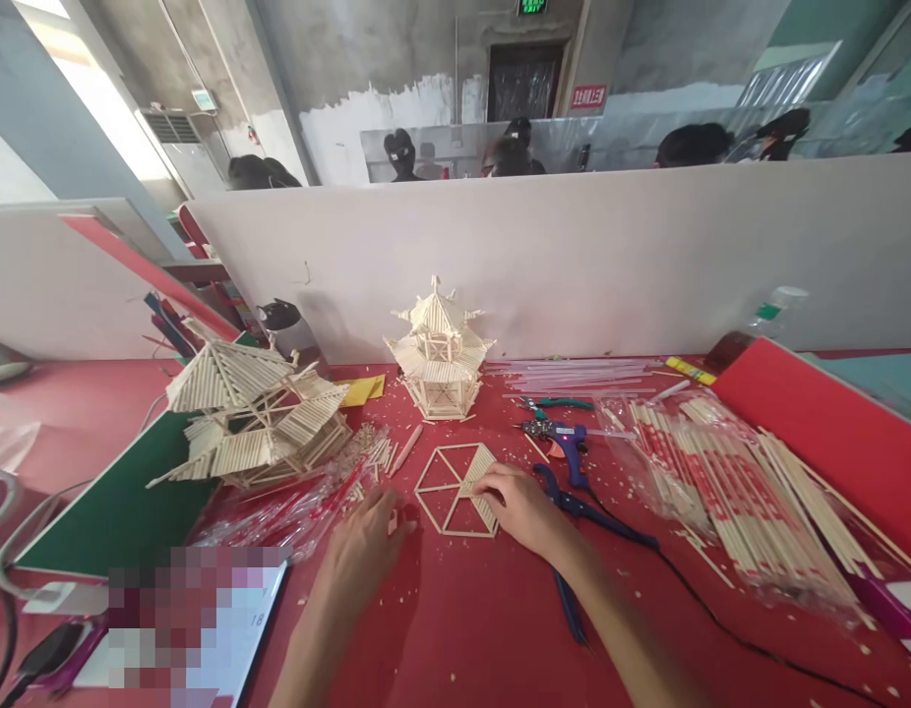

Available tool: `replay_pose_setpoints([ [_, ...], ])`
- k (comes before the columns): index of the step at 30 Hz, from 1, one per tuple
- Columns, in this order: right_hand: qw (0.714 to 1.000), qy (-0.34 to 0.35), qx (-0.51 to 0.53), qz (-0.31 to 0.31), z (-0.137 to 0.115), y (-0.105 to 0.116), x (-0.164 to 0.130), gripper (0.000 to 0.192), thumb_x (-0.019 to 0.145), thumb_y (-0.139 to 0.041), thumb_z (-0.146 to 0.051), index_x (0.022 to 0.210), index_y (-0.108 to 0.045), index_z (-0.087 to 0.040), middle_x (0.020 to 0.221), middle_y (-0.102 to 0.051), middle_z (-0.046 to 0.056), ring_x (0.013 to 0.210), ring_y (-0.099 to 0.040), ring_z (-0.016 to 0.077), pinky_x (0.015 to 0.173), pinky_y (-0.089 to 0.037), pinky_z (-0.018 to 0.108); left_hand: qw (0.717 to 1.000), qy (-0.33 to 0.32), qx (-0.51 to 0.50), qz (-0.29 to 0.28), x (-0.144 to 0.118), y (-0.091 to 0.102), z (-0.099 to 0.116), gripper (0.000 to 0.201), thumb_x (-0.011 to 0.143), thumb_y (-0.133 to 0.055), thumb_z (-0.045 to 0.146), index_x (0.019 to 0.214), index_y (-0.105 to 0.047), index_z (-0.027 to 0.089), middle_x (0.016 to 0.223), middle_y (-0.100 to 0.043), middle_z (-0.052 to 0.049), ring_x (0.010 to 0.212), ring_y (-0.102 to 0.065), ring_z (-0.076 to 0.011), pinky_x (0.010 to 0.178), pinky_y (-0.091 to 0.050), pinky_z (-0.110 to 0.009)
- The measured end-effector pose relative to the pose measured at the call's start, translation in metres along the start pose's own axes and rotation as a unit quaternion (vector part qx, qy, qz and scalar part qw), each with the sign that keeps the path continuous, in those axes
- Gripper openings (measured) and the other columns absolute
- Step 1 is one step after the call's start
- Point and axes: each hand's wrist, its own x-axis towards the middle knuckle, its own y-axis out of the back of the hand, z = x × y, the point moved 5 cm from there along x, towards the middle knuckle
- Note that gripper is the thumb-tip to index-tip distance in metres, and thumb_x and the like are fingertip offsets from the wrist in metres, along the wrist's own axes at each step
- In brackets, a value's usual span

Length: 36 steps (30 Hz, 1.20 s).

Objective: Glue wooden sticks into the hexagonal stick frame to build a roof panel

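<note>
A flat hexagonal frame of wooden sticks (448, 489) lies on the red table (455, 629), with its right part filled in by sticks laid side by side. My right hand (520, 506) rests on that filled part, fingertips pressing the sticks. My left hand (367, 546) lies on the table just left of the frame, pinching a small short stick piece. A finished two-tier stick pavilion (439, 352) stands behind the frame.
A larger stick roof model (253, 413) sits on a green board (116, 511) at left. A blue glue gun (563, 440), blue-handled cutters (580, 506) and packs of chopsticks (736, 482) lie at right. A tablet (205, 629) lies near left. A white partition (574, 256) closes the back.
</note>
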Motion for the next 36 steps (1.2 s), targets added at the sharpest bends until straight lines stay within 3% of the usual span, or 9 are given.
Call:
replay_pose_setpoints([
  [5, 1.000, 0.003, -0.004, 0.003, -0.001, 0.000, 0.000, 0.026, 0.094, -0.057, -0.006, 0.096, -0.079, -0.018, 0.098, -0.074, 0.006, 0.092, -0.070, 0.0197, 0.084, -0.051, 0.029, 0.999, 0.015, 0.029, 0.013, 0.004, -0.016, -0.007, 0.017, 0.102, -0.045, 0.019, 0.101, -0.062, 0.021, 0.107, -0.069, -0.007, 0.089, -0.070, -0.0191, 0.068, -0.041, -0.028],
  [8, 1.000, 0.003, -0.004, 0.007, 0.000, 0.000, -0.001, 0.026, 0.094, -0.057, -0.006, 0.096, -0.079, -0.019, 0.098, -0.074, 0.005, 0.093, -0.070, 0.0196, 0.084, -0.051, 0.029, 0.999, 0.016, 0.035, 0.014, 0.007, -0.018, -0.011, 0.020, 0.102, -0.042, 0.019, 0.107, -0.061, 0.021, 0.104, -0.071, -0.007, 0.089, -0.071, -0.0196, 0.070, -0.042, -0.027],
  [15, 1.000, 0.003, -0.002, 0.013, 0.001, -0.001, -0.001, 0.024, 0.095, -0.058, -0.007, 0.096, -0.079, -0.020, 0.098, -0.074, 0.005, 0.094, -0.069, 0.0202, 0.085, -0.051, 0.029, 0.998, 0.040, 0.035, 0.038, 0.018, -0.005, -0.019, 0.025, 0.104, -0.039, 0.021, 0.120, -0.058, 0.020, 0.114, -0.075, -0.011, 0.103, -0.071, -0.0214, 0.082, -0.045, -0.029],
  [23, 1.000, 0.010, 0.002, 0.013, 0.001, -0.002, -0.001, 0.024, 0.095, -0.058, -0.007, 0.096, -0.079, -0.019, 0.096, -0.073, 0.005, 0.094, -0.069, 0.0201, 0.085, -0.050, 0.029, 0.997, 0.060, 0.043, 0.034, 0.040, 0.003, -0.031, 0.023, 0.102, -0.044, 0.021, 0.119, -0.059, 0.018, 0.109, -0.076, -0.010, 0.103, -0.072, -0.0227, 0.078, -0.043, -0.029],
  [36, 1.000, 0.011, 0.008, 0.015, 0.006, -0.005, 0.000, 0.024, 0.095, -0.058, -0.007, 0.097, -0.079, -0.020, 0.098, -0.073, 0.005, 0.094, -0.069, 0.0192, 0.086, -0.050, 0.029, 0.996, 0.070, 0.034, 0.034, 0.051, 0.008, -0.019, 0.022, 0.101, -0.048, 0.021, 0.116, -0.063, 0.022, 0.113, -0.077, -0.009, 0.107, -0.071, -0.0218, 0.081, -0.044, -0.028],
])
